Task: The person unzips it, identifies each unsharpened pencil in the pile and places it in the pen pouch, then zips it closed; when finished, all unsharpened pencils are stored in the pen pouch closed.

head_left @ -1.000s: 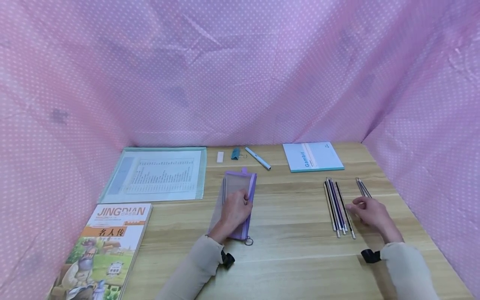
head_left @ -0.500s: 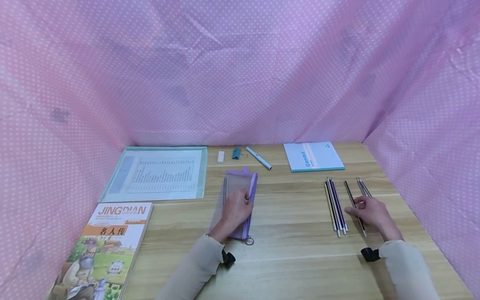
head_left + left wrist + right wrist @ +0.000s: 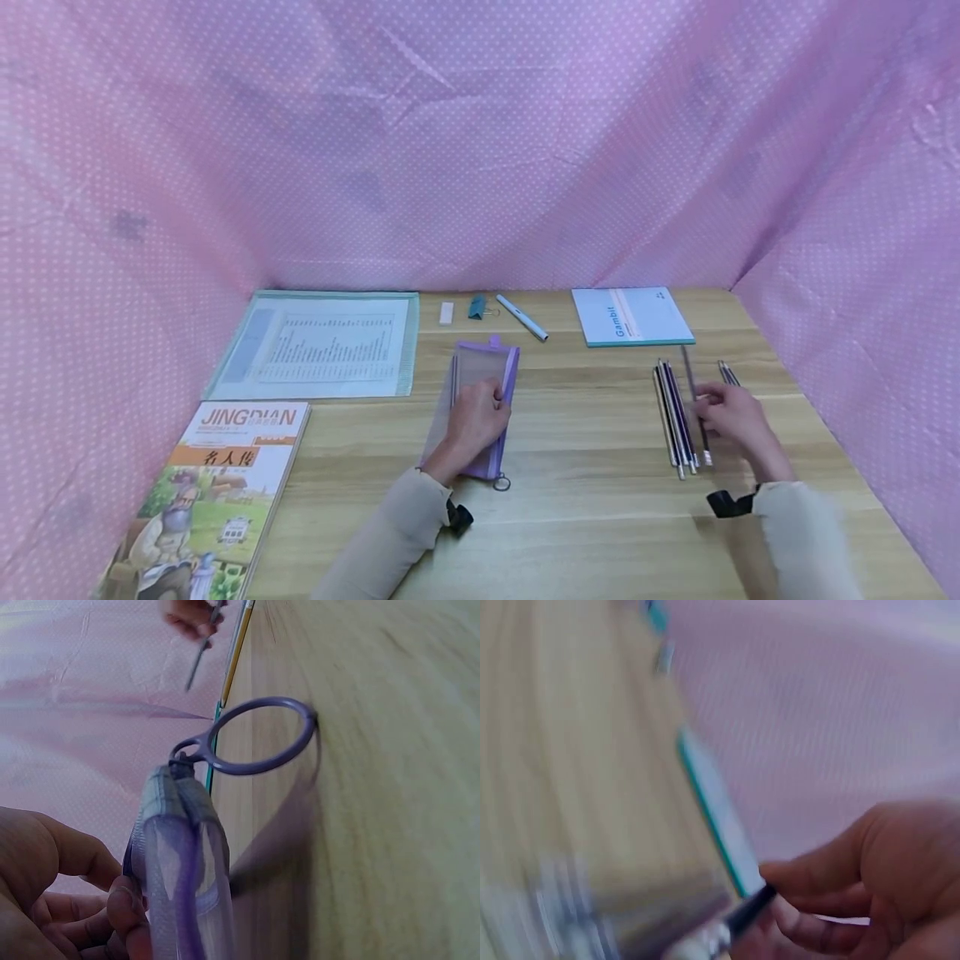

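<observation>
One pencil [image 3: 693, 400] has been lifted off the table [image 3: 585, 500] since the earlier frame and is pinched in the right hand [image 3: 731, 417], just beside the pencil bundle [image 3: 673, 412]. The purple pencil case [image 3: 480, 392] is gripped by the left hand [image 3: 476, 421].

On the book [image 3: 217, 492] at my near left I can read "JINGDIAN" in orange capitals, with three Chinese characters, 名人传, on the orange band below it. The light blue notebook [image 3: 632, 316] at the far right says "Gambit" along its cover. The print on the sheet inside the clear folder [image 3: 318, 343] is too small for me to read.
</observation>
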A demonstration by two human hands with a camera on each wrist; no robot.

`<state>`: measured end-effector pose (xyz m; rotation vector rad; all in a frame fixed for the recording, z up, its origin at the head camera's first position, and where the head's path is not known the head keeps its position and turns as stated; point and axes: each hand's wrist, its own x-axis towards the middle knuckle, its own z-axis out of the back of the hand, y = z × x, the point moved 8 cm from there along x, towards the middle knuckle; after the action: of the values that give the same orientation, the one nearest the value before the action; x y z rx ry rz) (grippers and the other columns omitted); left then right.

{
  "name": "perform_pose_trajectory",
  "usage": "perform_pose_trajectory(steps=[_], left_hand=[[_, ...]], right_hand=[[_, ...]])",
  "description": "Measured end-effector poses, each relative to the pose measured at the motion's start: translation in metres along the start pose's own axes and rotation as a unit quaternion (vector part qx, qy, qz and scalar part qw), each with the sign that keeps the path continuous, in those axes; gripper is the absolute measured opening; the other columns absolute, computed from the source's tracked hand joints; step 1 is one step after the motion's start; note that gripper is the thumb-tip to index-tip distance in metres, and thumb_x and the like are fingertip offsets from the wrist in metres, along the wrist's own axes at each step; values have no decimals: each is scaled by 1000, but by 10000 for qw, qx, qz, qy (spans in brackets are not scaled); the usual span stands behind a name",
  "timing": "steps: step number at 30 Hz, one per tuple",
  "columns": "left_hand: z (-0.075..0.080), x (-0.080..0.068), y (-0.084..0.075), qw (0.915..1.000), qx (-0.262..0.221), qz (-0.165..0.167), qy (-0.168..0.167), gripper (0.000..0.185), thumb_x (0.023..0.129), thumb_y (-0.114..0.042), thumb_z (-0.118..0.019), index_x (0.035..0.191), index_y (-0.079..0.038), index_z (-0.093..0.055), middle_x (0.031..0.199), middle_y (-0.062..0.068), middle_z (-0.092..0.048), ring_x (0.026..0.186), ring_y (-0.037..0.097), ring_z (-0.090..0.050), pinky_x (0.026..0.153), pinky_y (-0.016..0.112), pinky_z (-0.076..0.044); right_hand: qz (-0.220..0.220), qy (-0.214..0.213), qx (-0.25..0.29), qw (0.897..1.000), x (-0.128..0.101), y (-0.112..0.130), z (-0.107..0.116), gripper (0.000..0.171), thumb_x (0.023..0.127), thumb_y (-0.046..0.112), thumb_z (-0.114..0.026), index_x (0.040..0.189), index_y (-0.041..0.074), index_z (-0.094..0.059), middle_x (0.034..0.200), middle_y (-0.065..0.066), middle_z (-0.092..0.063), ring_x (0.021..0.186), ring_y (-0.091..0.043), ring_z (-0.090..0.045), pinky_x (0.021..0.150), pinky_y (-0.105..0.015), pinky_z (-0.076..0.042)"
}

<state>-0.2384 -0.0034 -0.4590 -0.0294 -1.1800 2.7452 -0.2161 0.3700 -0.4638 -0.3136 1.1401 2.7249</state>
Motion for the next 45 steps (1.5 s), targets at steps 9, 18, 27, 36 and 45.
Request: perform_pose_trajectory(steps=[9,18,27,36,45], left_hand=[[0,0,-3,9999,-89,-45,-39,10,84,-1,-64,76,-7,-62,65,4,-61,52,9,-53,44,18,-39],[-1,0,-4,9998,112,-75,-112,8,83,-3,-66,77,-8,-62,68,5,-63,56,11,-54,47,21,-40],[1,1,-7,9993,220,-204,-204,8,81,-5,-68,75,-7,-62,68,6,-63,57,14,-53,47,22,-38],[1,2,-3,9998,161,99,-43,6,82,-4,-64,78,-7,-64,73,6,-64,64,15,-57,55,23,-44],[2,2,-1,9996,235,123,-16,2,83,-6,-66,82,-5,-66,77,8,-67,65,15,-59,55,23,-46]], right_hand=[[352,1638,1503,9743,1,74,-105,47,95,12,-61,135,-12,-51,106,-16,-67,83,-13,-63,71,-33,-58],[281,2382,2337,9423,10,119,-181,43,94,6,-59,134,-11,-53,91,-4,-67,70,-9,-62,59,-22,-55],[81,1547,2931,9435,27,142,-201,40,92,-2,-58,131,-11,-54,96,-12,-74,76,-11,-68,65,-30,-61],[-259,1186,2920,9487,23,152,-215,36,95,-3,-52,130,-8,-56,101,-18,-70,73,-14,-67,64,-30,-61],[-128,1534,2703,9504,17,157,-216,37,97,-1,-46,133,-4,-57,105,-18,-68,78,-16,-66,66,-31,-60]])
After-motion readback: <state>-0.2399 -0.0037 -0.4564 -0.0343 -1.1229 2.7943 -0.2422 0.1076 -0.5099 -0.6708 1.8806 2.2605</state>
